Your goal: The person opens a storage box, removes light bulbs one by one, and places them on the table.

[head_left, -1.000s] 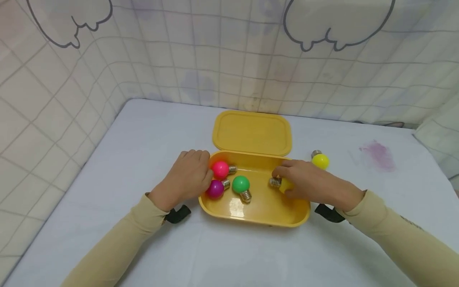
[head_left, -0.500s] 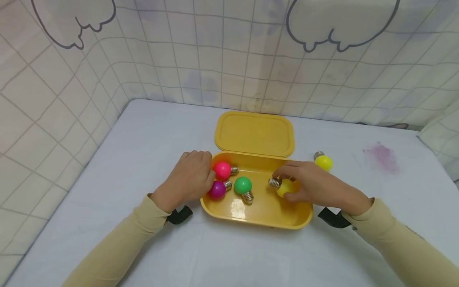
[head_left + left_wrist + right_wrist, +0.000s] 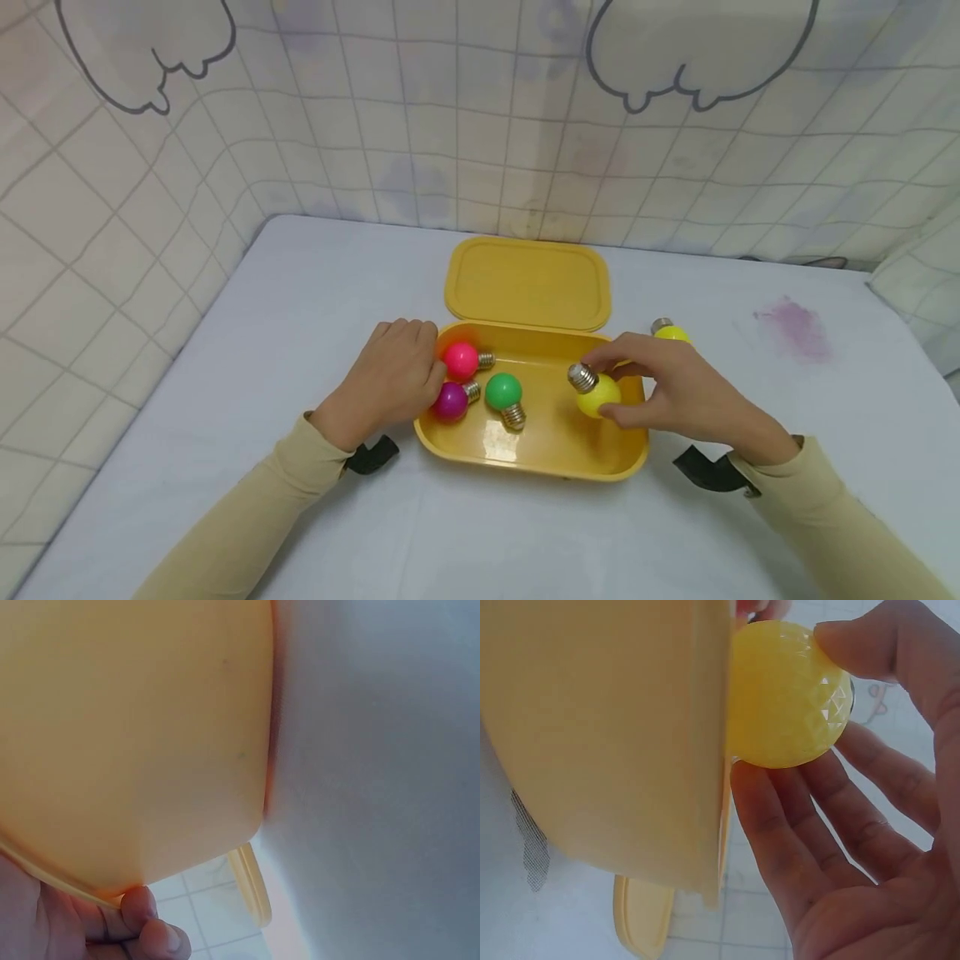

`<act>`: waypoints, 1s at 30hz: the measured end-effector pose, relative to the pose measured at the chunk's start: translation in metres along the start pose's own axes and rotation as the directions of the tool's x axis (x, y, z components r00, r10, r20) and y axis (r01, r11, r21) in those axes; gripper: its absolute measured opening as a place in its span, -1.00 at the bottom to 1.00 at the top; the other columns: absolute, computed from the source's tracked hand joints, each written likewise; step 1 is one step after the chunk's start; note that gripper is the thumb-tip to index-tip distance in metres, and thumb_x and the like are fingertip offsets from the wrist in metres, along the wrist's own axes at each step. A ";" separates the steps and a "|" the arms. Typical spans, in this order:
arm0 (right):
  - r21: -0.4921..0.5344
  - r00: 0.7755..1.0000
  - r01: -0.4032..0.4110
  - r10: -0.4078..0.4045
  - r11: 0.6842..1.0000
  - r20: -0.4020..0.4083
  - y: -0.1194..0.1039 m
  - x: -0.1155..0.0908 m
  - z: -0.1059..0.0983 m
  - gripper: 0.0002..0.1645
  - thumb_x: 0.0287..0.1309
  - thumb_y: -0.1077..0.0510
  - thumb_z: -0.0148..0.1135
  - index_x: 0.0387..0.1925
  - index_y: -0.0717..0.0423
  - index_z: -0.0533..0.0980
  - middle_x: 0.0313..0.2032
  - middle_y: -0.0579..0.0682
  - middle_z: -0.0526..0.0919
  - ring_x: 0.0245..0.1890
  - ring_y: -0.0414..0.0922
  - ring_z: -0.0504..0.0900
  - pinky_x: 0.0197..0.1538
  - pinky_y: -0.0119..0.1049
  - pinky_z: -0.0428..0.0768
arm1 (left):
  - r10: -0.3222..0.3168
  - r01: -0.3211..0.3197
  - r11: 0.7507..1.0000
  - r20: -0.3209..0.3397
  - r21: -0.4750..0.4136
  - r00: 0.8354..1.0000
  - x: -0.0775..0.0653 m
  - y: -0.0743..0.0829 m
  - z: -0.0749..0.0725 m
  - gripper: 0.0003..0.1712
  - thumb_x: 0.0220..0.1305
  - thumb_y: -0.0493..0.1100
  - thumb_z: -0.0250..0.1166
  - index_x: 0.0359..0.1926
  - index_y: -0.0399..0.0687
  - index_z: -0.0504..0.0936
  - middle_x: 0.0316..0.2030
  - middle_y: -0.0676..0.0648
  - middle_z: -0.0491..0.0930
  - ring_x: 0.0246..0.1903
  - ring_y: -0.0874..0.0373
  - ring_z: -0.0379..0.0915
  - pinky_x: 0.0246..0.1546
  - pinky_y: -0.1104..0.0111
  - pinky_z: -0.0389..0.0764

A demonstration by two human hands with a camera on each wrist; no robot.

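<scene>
A yellow plastic box holds a pink light bulb, a purple light bulb and a green light bulb. My left hand grips the box's left rim, its fingers curled against the outside in the left wrist view. Between thumb and fingertips, my right hand pinches a yellow light bulb over the box's right part. That bulb's metal screw base tilts up and left. Beyond this hand lies a second yellow light bulb on the table, partly hidden by the hand.
The flat yellow lid lies just behind the box. A white cloth covers the table, with a pink stain at the right. A grid-patterned curtain hangs along the back and left.
My right hand has lifted the yellow bulb up from the box floor, its screw base turning upward. The left hand stays at the box's rim, and the other bulbs lie as before.
</scene>
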State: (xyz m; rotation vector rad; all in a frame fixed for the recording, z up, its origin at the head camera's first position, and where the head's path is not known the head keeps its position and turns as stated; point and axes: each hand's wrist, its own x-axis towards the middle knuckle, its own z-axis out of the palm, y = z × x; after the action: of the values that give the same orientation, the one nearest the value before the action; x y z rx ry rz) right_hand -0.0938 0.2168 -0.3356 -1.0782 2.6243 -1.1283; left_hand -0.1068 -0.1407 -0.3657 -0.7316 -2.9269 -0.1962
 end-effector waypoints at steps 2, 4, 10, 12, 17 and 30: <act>0.023 1.000 -0.005 0.006 1.000 -0.019 0.001 -0.003 -0.001 -0.42 0.00 0.26 0.57 0.09 -0.14 0.61 -0.03 -0.23 0.73 -0.04 -0.35 0.66 0.10 -0.45 0.68 | 0.004 -0.004 1.000 -0.006 0.004 1.000 -0.001 0.000 0.000 -0.80 0.35 -0.10 0.05 -0.34 -0.14 0.38 -0.51 -0.06 0.31 -0.42 0.02 0.26 -0.18 0.19 0.38; 0.046 0.999 -0.022 0.023 0.999 -0.035 0.002 -0.006 -0.003 -0.39 -0.01 0.29 0.57 0.10 -0.16 0.61 -0.03 -0.24 0.73 -0.03 -0.36 0.65 0.10 -0.48 0.67 | 0.006 -0.006 1.000 -0.012 0.007 1.000 -0.001 0.000 0.001 -0.80 0.35 -0.10 0.05 -0.34 -0.14 0.38 -0.52 -0.06 0.31 -0.42 0.02 0.26 -0.19 0.19 0.38; 0.160 0.996 -0.049 0.060 0.986 -0.065 0.003 -0.015 -0.010 -0.34 -0.03 0.36 0.56 0.11 -0.15 0.59 -0.02 -0.24 0.70 0.04 -0.30 0.64 0.14 -0.48 0.66 | 0.002 -0.002 1.000 -0.012 0.009 1.000 -0.001 0.001 0.000 -0.80 0.35 -0.10 0.06 -0.35 -0.14 0.37 -0.53 -0.06 0.31 -0.43 0.02 0.26 -0.19 0.19 0.38; 0.178 0.996 -0.043 0.057 0.983 -0.073 0.002 -0.017 -0.012 -0.34 -0.03 0.36 0.56 0.12 -0.13 0.59 -0.01 -0.23 0.69 0.04 -0.29 0.64 0.14 -0.49 0.65 | 0.000 0.001 1.000 -0.009 0.010 1.000 -0.001 0.001 0.000 -0.79 0.35 -0.09 0.06 -0.35 -0.14 0.38 -0.52 -0.06 0.31 -0.43 0.02 0.26 -0.18 0.19 0.39; 0.191 0.994 -0.017 0.038 0.981 -0.107 0.004 -0.023 -0.017 -0.33 -0.06 0.44 0.53 0.12 -0.02 0.58 0.01 -0.16 0.68 0.02 -0.29 0.64 0.13 -0.52 0.64 | -0.003 0.003 1.000 -0.007 0.001 1.000 -0.001 0.001 0.001 -0.80 0.35 -0.09 0.06 -0.33 -0.14 0.38 -0.52 -0.05 0.32 -0.42 0.02 0.27 -0.16 0.18 0.40; 0.291 0.976 0.001 0.063 0.957 -0.209 0.015 -0.033 -0.037 -0.34 -0.07 0.61 0.41 0.14 0.30 0.54 0.07 -0.09 0.69 0.06 -0.26 0.64 0.15 -0.55 0.61 | -0.020 0.020 1.000 0.014 -0.011 1.000 -0.001 0.002 -0.001 -0.80 0.35 -0.09 0.05 -0.33 -0.13 0.37 -0.52 -0.04 0.31 -0.41 0.02 0.28 -0.14 0.17 0.39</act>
State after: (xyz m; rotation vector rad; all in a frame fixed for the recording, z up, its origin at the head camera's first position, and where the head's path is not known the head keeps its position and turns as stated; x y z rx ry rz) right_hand -0.0897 0.2671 -0.3249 -0.8967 2.5030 -1.6444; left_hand -0.1053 -0.1396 -0.3650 -0.7082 -2.9496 -0.2104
